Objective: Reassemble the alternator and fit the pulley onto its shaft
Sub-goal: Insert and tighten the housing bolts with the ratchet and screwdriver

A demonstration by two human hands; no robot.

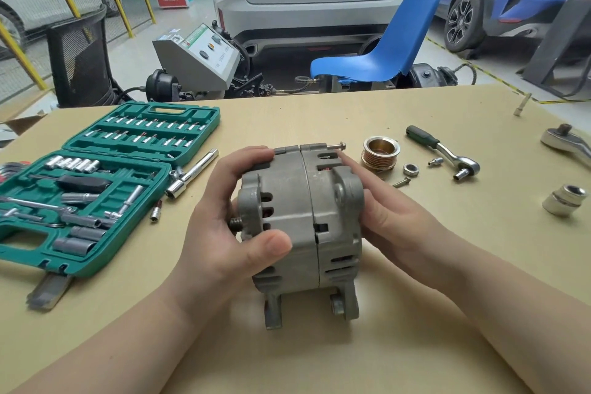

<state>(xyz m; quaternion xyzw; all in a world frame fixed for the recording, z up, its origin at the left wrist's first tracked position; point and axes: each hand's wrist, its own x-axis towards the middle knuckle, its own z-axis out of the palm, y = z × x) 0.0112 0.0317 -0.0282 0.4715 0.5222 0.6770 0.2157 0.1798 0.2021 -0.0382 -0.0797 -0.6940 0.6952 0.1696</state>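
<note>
**Two hands steady the alternator at mid-table**

The left hand (224, 217) curls round the left half of the alternator (300, 227): its thumb presses the near face of the housing while the fingers wrap over the far top edge. The threaded shaft (235, 221) sticks out leftward into that palm, bare. The right hand (383, 217) lies against the right end of the housing with its fingers straight and close together, pointing far and left along the casing — pressing, not curling round it.

The alternator stands on its mounting lugs on the tan table (415, 313), its two grey halves closed together along a seam. A long bolt (335, 146) protrudes from the top far edge, its head pointing right.

Just right of the alternator, on the far side, the pulley (381, 153) lies on the table — apart from the housing. Beside it on the right lie a nut (411, 169) and, nearer, a small screw (401, 182). Further right rests a ratchet (444, 152) with a green handle, a small socket bit (435, 162) next to it. A large chrome socket (565, 200) sits near the right edge, with a bigger ratchet head (566, 141) beyond it.

To the left, an open green socket case (105, 182) lies on the table, with an extension bar (192, 174) and a loose small socket (155, 213) beside it.
</note>
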